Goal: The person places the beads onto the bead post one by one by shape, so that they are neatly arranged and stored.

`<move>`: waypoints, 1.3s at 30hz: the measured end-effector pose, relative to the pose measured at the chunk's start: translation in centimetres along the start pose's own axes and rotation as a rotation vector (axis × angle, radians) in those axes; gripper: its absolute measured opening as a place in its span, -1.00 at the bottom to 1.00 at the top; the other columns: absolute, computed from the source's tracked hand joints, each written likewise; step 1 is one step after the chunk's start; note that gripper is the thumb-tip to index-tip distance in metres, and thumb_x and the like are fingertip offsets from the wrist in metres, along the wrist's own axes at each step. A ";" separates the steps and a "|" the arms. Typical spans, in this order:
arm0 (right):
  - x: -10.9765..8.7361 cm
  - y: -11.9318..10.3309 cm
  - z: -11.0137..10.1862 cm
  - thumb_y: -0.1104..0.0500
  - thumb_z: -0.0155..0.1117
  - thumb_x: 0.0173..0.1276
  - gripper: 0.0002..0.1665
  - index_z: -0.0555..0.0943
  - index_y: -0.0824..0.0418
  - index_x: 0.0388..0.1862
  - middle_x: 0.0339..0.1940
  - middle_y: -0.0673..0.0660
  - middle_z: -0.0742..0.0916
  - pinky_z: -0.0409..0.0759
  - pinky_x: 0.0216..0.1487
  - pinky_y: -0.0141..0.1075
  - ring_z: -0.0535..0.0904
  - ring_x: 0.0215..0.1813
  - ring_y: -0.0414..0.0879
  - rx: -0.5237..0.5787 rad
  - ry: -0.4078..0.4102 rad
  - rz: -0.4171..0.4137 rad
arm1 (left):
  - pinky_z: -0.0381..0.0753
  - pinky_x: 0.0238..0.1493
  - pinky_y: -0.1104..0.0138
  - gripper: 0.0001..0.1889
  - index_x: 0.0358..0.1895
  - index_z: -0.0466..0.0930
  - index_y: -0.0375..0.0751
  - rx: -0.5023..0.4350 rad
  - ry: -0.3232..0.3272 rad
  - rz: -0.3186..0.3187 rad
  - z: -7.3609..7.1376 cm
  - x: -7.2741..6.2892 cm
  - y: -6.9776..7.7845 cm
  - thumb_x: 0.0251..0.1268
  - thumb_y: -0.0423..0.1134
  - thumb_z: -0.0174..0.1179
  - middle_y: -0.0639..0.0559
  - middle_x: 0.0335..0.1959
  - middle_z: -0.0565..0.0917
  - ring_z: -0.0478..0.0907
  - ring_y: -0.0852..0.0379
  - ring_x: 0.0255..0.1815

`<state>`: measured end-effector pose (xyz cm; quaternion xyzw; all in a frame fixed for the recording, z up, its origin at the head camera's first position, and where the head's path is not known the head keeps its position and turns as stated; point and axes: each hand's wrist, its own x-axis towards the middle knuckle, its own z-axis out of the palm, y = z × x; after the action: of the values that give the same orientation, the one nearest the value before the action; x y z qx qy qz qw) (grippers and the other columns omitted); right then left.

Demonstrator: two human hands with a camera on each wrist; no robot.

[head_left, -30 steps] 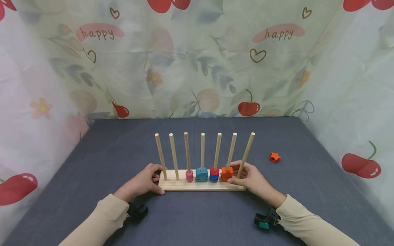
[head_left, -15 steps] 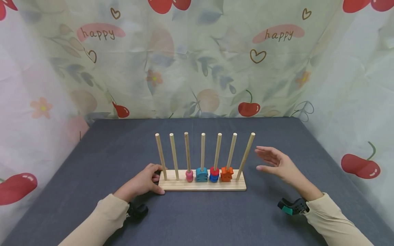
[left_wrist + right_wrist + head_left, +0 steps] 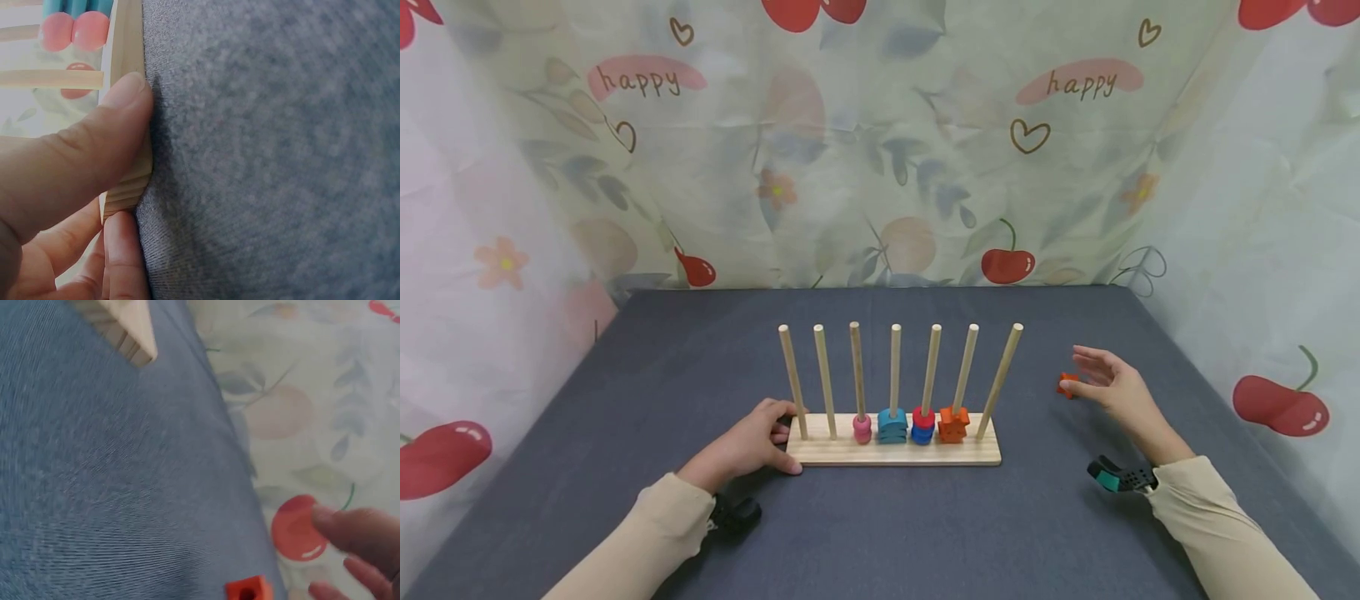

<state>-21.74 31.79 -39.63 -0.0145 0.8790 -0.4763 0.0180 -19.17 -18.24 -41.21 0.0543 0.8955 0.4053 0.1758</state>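
A pale wooden board with several upright pegs (image 3: 887, 456) stands on the dark cloth. My left hand (image 3: 747, 437) grips its left end; in the left wrist view the thumb (image 3: 125, 94) lies along the front edge and the fingers bend round the end. To the right, my right hand (image 3: 1123, 400) hovers with parted, loosely bent fingers beside a loose orange star bead (image 3: 1065, 388). The thumb partly covers that bead in the head view. In the right wrist view, a gap separates the orange bead (image 3: 247, 589) from the fingers.
Threaded on pegs, left to right, are pink beads (image 3: 862, 429), teal beads (image 3: 892, 427), a red bead (image 3: 922, 417) above a blue one (image 3: 922, 434), and orange star beads (image 3: 953, 426). A patterned curtain (image 3: 880, 167) hangs behind the table (image 3: 880, 533).
My right hand has left the orange star beads on the peg and moved right, to the loose star bead. The left hand and the board have stayed in place.
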 end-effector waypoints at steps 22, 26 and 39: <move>2.2 1.8 0.0 0.09 0.35 0.30 -0.26 0.36 0.49 0.31 0.21 0.48 0.52 0.44 -0.18 -0.37 0.49 0.03 0.06 -0.155 -0.058 0.152 | 0.52 0.13 0.10 -0.14 0.27 0.36 -0.35 0.012 -0.009 0.016 -0.1 -0.1 0.2 -0.24 -0.38 0.58 -0.23 0.19 0.31 0.43 -0.11 0.14; 2.2 1.8 -0.2 0.06 0.35 0.30 -0.27 0.39 0.48 0.29 0.18 0.47 0.55 0.42 -0.23 -0.36 0.47 -0.02 0.02 -0.179 -0.057 0.150 | 0.52 0.11 0.11 -0.16 0.25 0.39 -0.33 0.006 -0.009 0.027 -0.1 -0.1 0.2 -0.25 -0.39 0.59 -0.22 0.16 0.32 0.43 -0.09 0.11; 1.3 -0.7 -0.5 0.11 0.37 0.29 -0.17 0.24 0.41 0.41 0.16 0.25 0.49 0.62 0.02 -0.28 0.66 -0.14 -0.35 0.202 -0.048 0.126 | 0.52 0.13 0.11 -0.17 0.25 0.40 -0.30 0.000 -0.005 0.008 0.0 -0.1 0.2 -0.25 -0.39 0.58 -0.20 0.16 0.32 0.43 -0.09 0.13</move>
<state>-23.10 31.82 -38.82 0.0311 0.8250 -0.5598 0.0705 -19.06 -18.15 -41.04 0.0590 0.8947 0.4060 0.1764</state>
